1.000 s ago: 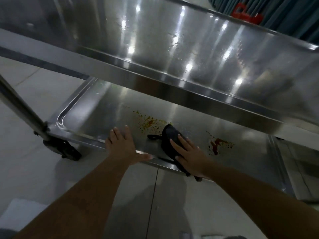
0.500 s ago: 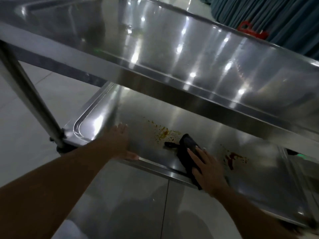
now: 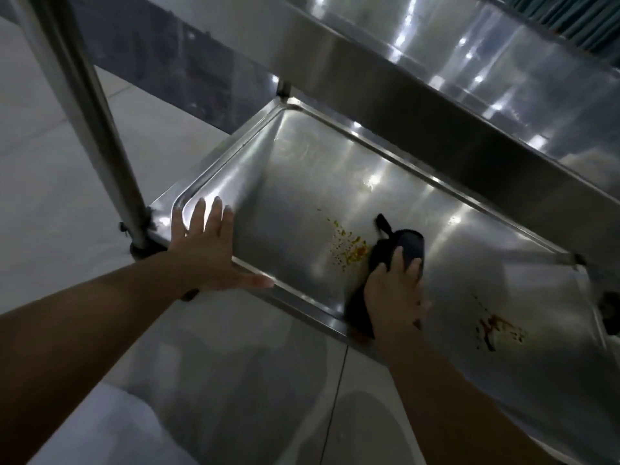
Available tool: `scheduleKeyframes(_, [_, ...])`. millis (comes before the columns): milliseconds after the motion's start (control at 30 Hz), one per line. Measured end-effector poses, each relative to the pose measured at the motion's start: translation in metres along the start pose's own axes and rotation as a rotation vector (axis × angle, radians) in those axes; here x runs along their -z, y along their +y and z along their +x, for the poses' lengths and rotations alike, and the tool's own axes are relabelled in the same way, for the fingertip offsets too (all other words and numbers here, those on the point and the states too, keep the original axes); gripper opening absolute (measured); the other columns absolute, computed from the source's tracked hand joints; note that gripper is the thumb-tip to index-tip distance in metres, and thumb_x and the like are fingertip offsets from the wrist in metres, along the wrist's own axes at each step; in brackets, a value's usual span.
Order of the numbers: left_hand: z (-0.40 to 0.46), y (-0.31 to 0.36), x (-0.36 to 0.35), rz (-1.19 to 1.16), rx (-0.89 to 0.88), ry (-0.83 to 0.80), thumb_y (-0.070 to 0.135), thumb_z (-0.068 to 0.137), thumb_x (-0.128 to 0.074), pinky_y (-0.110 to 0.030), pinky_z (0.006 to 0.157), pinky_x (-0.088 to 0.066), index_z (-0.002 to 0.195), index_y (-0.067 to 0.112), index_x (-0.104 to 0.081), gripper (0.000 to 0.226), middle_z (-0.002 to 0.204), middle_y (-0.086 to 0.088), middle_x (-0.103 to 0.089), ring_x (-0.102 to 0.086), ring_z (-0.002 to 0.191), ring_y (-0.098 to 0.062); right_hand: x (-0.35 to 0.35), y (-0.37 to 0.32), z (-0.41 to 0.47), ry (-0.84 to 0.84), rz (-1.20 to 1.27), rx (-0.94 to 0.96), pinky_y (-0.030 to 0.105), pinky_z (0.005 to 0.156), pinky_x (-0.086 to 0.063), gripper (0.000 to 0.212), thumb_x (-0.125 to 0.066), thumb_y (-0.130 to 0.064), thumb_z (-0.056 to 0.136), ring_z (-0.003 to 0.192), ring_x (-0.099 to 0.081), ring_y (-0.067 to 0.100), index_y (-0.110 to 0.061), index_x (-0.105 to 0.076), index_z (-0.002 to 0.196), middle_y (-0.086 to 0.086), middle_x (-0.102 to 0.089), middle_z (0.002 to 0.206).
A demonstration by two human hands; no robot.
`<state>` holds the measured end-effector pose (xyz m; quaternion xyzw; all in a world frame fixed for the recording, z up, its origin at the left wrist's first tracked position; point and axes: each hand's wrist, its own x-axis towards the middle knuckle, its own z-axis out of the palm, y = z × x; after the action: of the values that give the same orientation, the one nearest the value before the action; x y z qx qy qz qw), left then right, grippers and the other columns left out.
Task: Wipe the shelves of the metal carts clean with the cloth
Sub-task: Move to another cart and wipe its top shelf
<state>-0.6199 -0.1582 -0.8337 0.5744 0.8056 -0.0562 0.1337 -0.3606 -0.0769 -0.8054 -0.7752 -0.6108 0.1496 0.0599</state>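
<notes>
The dark cloth [image 3: 397, 251] lies on the lower shelf [image 3: 302, 196] of the metal cart [image 3: 369, 72], bunched under the right hand [image 3: 392, 290], with one end draped over the shelf's near rim and a thin strip of it poking out beyond the fingertips toward the back. It sits just beside a patch of yellow-orange specks [image 3: 349, 248], touching that patch's right edge, and well apart from a dark red smear [image 3: 493, 327] farther right on the same shelf. The right hand presses down on the cloth from above, its fingers bent over the bunched fabric and its thumb side toward the specks; whether the fingers actually pinch the fabric or only push on it cannot be told. The left hand [image 3: 209, 246] is well to the left of the cloth, at the shelf's near left corner. It lies flat and spread, the fingers straight and fanned onto the raised rim and the shelf's inner slope, the thumb stretched out along the near edge; it holds nothing. Just left of this hand stands the cart's upright post [image 3: 100, 129], rising from the corner. The upper shelf [image 3: 503, 78] overhangs the far part of the lower one, shiny with reflected lights. Below the forearms is the pale tiled floor [image 3: 50, 213].
</notes>
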Motion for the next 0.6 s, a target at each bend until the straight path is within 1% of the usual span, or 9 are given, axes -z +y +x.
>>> scheduleKeyframes(100, [0.0, 0.001, 0.001, -0.014, -0.003, -0.025, 0.107, 0.027, -0.001, -0.059, 0.108, 0.02, 0.148, 0.011, 0.019, 0.157, 0.157, -0.009, 0.024, 0.025, 0.143, -0.029, -0.017, -0.039, -0.005, -0.071, -0.044, 0.285, 0.056, 0.116, -0.005, 0.051, -0.027, -0.04, 0.102, 0.146, -0.003, 0.029, -0.036, -0.013, 0.151, 0.0, 0.0, 0.161])
scheduleKeyframes(200, [-0.003, 0.004, 0.002, -0.017, -0.001, -0.016, 0.107, 0.026, 0.0, -0.06, 0.108, 0.019, 0.148, 0.01, 0.017, 0.157, 0.158, -0.009, 0.022, 0.024, 0.143, -0.03, -0.025, -0.058, -0.003, -0.284, -0.083, 0.598, 0.051, 0.117, -0.002, 0.054, -0.031, -0.042, 0.101, 0.147, 0.003, 0.025, -0.038, -0.011, 0.151, -0.002, 0.006, 0.161])
scheduleKeyframes(233, [-0.004, 0.004, 0.003, -0.019, -0.001, -0.014, 0.106, 0.025, 0.001, -0.06, 0.108, 0.019, 0.149, 0.01, 0.017, 0.157, 0.158, -0.009, 0.022, 0.024, 0.143, -0.03, -0.024, -0.054, 0.001, -0.319, -0.119, 0.675, 0.048, 0.116, -0.001, 0.055, -0.031, -0.042, 0.101, 0.147, 0.005, 0.024, -0.039, -0.008, 0.151, -0.002, 0.008, 0.161])
scheduleKeyframes(300, [-0.004, 0.004, 0.002, -0.032, -0.007, -0.011, 0.106, 0.024, 0.001, -0.06, 0.108, 0.02, 0.149, 0.01, 0.017, 0.158, 0.158, -0.01, 0.022, 0.024, 0.143, -0.03, -0.02, -0.034, 0.007, -0.256, -0.215, 0.819, 0.046, 0.116, -0.004, 0.056, -0.029, -0.047, 0.1, 0.148, 0.003, 0.023, -0.04, -0.005, 0.15, -0.003, 0.007, 0.161])
scheduleKeyframes(367, [-0.004, 0.005, -0.001, -0.045, -0.015, 0.006, 0.106, 0.025, 0.001, -0.059, 0.108, 0.021, 0.149, 0.01, 0.017, 0.158, 0.158, -0.01, 0.022, 0.024, 0.143, -0.03, -0.018, -0.009, 0.009, -0.149, -0.216, 0.892, 0.052, 0.117, -0.011, 0.055, -0.027, -0.051, 0.099, 0.148, -0.004, 0.023, -0.041, -0.008, 0.15, -0.003, -0.001, 0.161])
scheduleKeyframes(433, [-0.003, 0.005, -0.004, -0.057, -0.02, 0.024, 0.107, 0.027, -0.001, -0.059, 0.108, 0.022, 0.148, 0.01, 0.017, 0.156, 0.158, -0.009, 0.022, 0.024, 0.143, -0.031, -0.017, 0.008, 0.014, -0.066, -0.134, 0.81, 0.056, 0.114, -0.019, 0.053, -0.03, -0.049, 0.099, 0.146, -0.014, 0.027, -0.038, -0.017, 0.15, -0.002, -0.009, 0.161])
scheduleKeyframes(500, [-0.003, 0.007, -0.007, -0.057, -0.022, 0.034, 0.107, 0.029, -0.001, -0.06, 0.107, 0.023, 0.148, 0.01, 0.019, 0.155, 0.157, -0.01, 0.023, 0.025, 0.143, -0.032, -0.018, 0.009, 0.027, 0.0, -0.051, 0.615, 0.055, 0.114, -0.022, 0.053, -0.035, -0.045, 0.1, 0.144, -0.02, 0.03, -0.034, -0.021, 0.15, 0.001, -0.012, 0.161])
scheduleKeyframes(567, [-0.003, 0.01, -0.008, -0.038, -0.02, 0.041, 0.107, 0.029, 0.0, -0.06, 0.105, 0.025, 0.147, 0.01, 0.02, 0.154, 0.157, -0.011, 0.024, 0.026, 0.142, -0.033, -0.019, -0.006, 0.042, 0.019, -0.009, 0.402, 0.054, 0.115, -0.018, 0.054, -0.035, -0.044, 0.1, 0.144, -0.018, 0.033, -0.032, -0.019, 0.151, 0.004, -0.01, 0.161])
scheduleKeyframes(600, [-0.003, 0.012, -0.009, -0.032, -0.019, 0.043, 0.107, 0.029, 0.001, -0.06, 0.104, 0.026, 0.147, 0.009, 0.021, 0.154, 0.157, -0.011, 0.024, 0.026, 0.142, -0.033, -0.02, -0.019, 0.048, 0.0, 0.009, 0.309, 0.053, 0.116, -0.015, 0.055, -0.033, -0.045, 0.1, 0.144, -0.015, 0.035, -0.033, -0.017, 0.151, 0.005, -0.007, 0.161])
